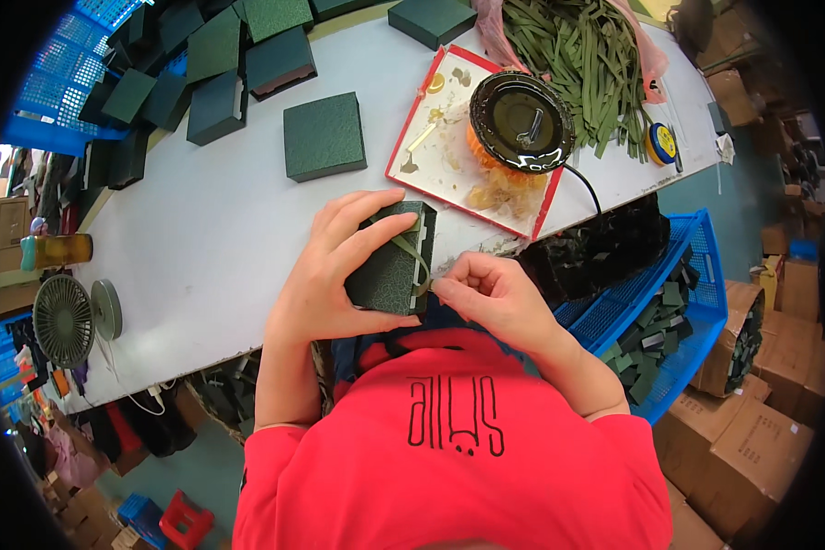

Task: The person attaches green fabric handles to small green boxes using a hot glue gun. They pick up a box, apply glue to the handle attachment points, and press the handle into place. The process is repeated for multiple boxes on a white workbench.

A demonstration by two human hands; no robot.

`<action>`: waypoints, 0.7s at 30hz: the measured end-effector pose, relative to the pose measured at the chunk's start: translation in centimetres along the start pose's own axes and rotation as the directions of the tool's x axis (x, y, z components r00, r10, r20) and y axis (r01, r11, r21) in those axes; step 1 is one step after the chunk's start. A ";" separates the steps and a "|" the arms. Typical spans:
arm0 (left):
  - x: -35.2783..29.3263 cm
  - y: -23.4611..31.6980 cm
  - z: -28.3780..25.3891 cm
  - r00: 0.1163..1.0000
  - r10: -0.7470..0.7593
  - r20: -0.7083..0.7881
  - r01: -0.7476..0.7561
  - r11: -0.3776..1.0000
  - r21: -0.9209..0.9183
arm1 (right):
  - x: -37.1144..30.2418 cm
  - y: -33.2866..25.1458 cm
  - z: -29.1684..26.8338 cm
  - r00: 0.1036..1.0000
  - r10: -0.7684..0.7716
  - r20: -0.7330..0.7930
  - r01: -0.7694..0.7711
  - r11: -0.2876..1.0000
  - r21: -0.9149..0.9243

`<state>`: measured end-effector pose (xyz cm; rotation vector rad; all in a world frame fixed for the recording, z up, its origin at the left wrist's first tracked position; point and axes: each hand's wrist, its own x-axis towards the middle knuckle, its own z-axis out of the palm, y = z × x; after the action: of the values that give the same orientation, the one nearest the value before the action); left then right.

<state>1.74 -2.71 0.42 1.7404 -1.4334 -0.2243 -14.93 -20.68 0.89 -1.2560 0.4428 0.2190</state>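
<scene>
A small dark green box (380,275) with a textured cover is held at the table's front edge. My left hand (316,266) grips it, fingers over the far end and thumb along the near end. From its right side a narrow green ribbon (419,259) curves out in a loop. My right hand (500,298) is closed in a pinch at the loop's near end, beside the box. The exact spot where its fingertips meet the ribbon is partly hidden.
Beyond the box, a round black pot (522,119) of dark liquid stands on a stained red-rimmed board (417,137). Green ribbons (577,69) lie piled behind it. More green boxes (324,136) cover the far left. A fan (64,321) and blue crate (706,275) flank the table.
</scene>
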 end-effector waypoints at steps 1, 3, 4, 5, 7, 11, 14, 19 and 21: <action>0.0 0.0 0.0 1.000 -0.002 -0.002 0.002 1.000 -0.019 | 0.1 0.0 0.2 1.000 0.014 0.008 -0.014 1.000 -0.002; 0.1 -0.1 0.1 1.000 -0.001 -0.009 0.001 0.998 -0.059 | 0.1 0.0 0.4 0.999 0.027 0.025 -0.027 1.000 0.006; 0.1 -0.1 0.2 1.000 0.003 -0.011 -0.004 0.998 -0.066 | 0.2 0.2 0.5 0.999 0.027 0.034 -0.028 0.999 0.017; 0.1 -0.2 0.2 1.000 0.008 -0.013 -0.009 0.997 -0.070 | 0.3 0.3 0.6 0.999 0.025 0.045 -0.027 0.999 0.029; 0.1 -0.2 0.3 1.000 0.013 -0.016 -0.014 0.997 -0.078 | 0.3 0.1 0.7 0.998 0.029 0.047 -0.030 1.000 0.008; 0.2 -0.1 0.3 1.000 0.016 -0.013 -0.018 0.996 -0.087 | 0.5 0.6 0.6 0.999 0.032 0.032 -0.031 0.998 -0.047; 0.2 0.0 0.1 1.000 0.026 0.006 -0.026 0.997 -0.073 | 0.7 0.5 0.6 0.999 0.028 0.037 -0.023 0.992 -0.122; 0.3 0.3 0.3 0.998 0.048 0.032 -0.047 0.998 -0.038 | 0.9 0.9 0.9 0.999 0.046 0.005 -0.043 0.971 -0.236; 0.4 0.5 0.4 0.997 0.062 0.042 -0.062 0.998 0.014 | 1.0 1.1 0.9 0.999 0.033 0.002 -0.031 0.962 -0.271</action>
<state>1.32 -3.20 0.65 1.7097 -1.5200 -0.2177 -14.29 -19.58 -0.23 -1.5164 0.4378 0.3196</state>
